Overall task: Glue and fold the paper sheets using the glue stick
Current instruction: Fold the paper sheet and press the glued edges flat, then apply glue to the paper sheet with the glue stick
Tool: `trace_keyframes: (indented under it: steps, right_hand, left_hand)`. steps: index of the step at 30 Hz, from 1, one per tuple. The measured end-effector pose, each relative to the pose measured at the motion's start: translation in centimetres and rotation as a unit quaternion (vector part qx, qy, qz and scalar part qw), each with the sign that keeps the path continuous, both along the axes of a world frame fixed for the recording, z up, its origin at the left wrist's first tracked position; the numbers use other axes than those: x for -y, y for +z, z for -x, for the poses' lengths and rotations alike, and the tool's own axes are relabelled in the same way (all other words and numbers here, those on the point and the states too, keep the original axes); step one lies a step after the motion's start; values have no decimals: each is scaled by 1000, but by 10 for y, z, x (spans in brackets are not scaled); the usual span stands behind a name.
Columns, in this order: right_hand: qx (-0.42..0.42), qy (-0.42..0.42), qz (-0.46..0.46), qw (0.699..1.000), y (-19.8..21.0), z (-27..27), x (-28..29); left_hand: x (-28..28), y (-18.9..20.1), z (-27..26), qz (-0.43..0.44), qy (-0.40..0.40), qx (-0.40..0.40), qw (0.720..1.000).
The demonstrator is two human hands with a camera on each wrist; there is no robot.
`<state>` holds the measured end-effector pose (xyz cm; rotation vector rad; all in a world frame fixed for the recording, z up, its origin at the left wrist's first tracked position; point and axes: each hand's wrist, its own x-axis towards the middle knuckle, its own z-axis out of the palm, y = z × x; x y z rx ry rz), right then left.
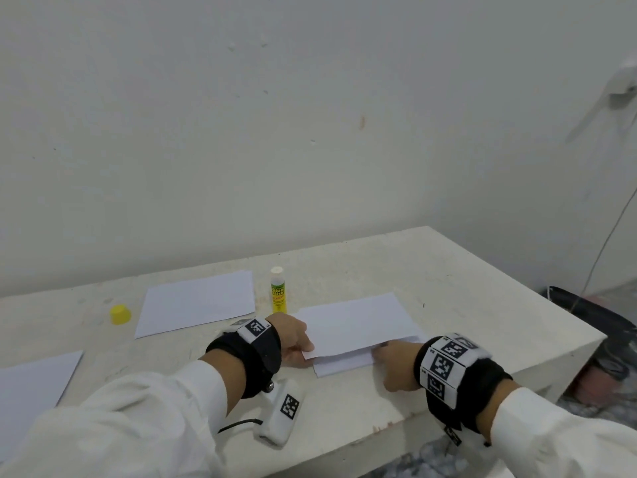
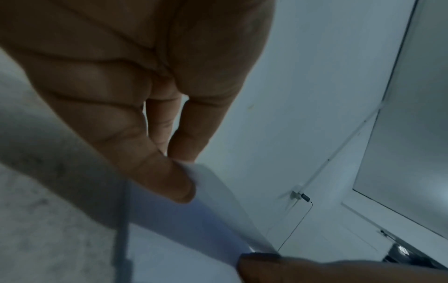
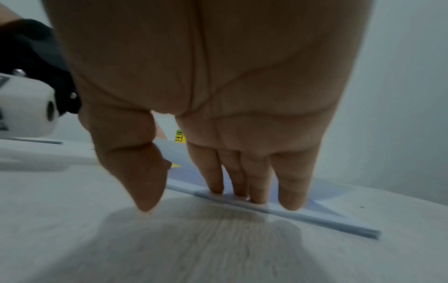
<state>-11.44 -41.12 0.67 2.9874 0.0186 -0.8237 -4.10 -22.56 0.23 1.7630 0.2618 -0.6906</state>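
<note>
A white paper sheet (image 1: 358, 322) lies folded over on the table (image 1: 448, 270), its upper flap raised slightly off the lower layer. My left hand (image 1: 308, 346) pinches the flap's near left corner between thumb and fingers, as the left wrist view shows (image 2: 186, 168). My right hand (image 1: 379, 351) has straight fingers (image 3: 257, 197) pressing on the paper's near edge, just under the flap. The glue stick (image 1: 277, 289) stands upright and uncapped behind the sheet. Its yellow cap (image 1: 120, 314) lies far to the left.
A second sheet (image 1: 196, 301) lies left of the glue stick, and a third (image 1: 31, 381) sits at the near left edge. The table ends close on the right, with a dark bag (image 1: 593, 315) on the floor beyond. A wall stands behind.
</note>
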Motion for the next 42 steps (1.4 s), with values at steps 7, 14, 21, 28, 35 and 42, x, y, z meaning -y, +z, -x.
trace_keyframes:
  steps: [7,14,21,28,35,42]
  right_hand:
    - [60,-81,-20,995,13,-32,1]
    - [80,-105,-101,986,25,-93,-69]
    - [109,-257,-294,914,15,-136,-124]
    - [100,-242,-284,922,9,-150,-137]
    - [191,-161,-371,894,22,-132,-180]
    - [172,-33,-372,911,32,-107,-248]
  left_hand:
    - [-79,-2,1,-144,-48,53,987]
    - [-162,-1,11,-248,-73,51,965]
    - [-220,1,22,-332,-104,44,936]
    - [-239,-2,23,-396,-150,62,904]
    - [-245,-10,22,-499,-239,124,824]
    - [-249,-19,25,-525,-227,111,813]
